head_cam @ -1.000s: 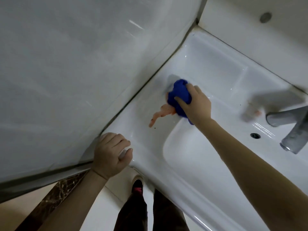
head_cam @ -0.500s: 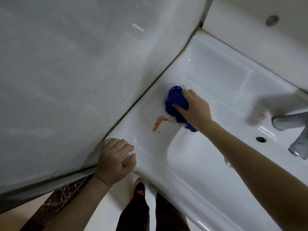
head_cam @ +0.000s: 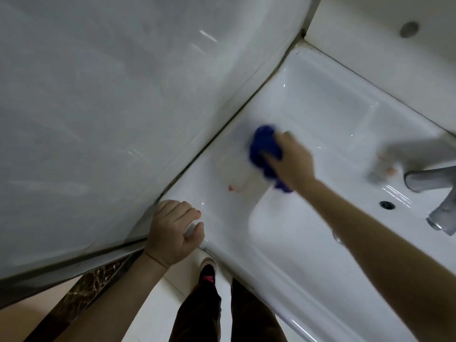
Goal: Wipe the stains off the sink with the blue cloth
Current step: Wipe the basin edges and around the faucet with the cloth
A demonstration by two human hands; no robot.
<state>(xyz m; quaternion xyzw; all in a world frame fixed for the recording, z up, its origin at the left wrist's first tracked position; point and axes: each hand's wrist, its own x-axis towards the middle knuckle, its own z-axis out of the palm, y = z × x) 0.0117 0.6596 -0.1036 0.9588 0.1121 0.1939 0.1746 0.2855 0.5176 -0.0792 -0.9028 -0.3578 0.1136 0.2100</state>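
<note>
The job looks partly done. The sink [head_cam: 320, 107] is white and glossy over most of its left ledge, but a small red spot [head_cam: 231, 187] with a faint pink smear beside it lies there, between the two hands and just left of the basin's corner. A second orange mark [head_cam: 390, 170] sits on the back ledge near the tap [head_cam: 429, 177]. Both seem left to wipe, the nearer one probably first. The cloth [head_cam: 264, 146] is bunched on the left ledge, near the wall [head_cam: 123, 119] and apart from the red spot. The right hand [head_cam: 292, 161] grips it from above, fingers wrapped over the wad and pressing it to the ledge, the arm stretched out across the basin; hand and cloth are blurred, which suggests a rubbing stroke. The left hand [head_cam: 172, 230] rests on the sink's front left corner, fingers curled in a loose fist with nothing seen in it, apparently bracing the body.
</note>
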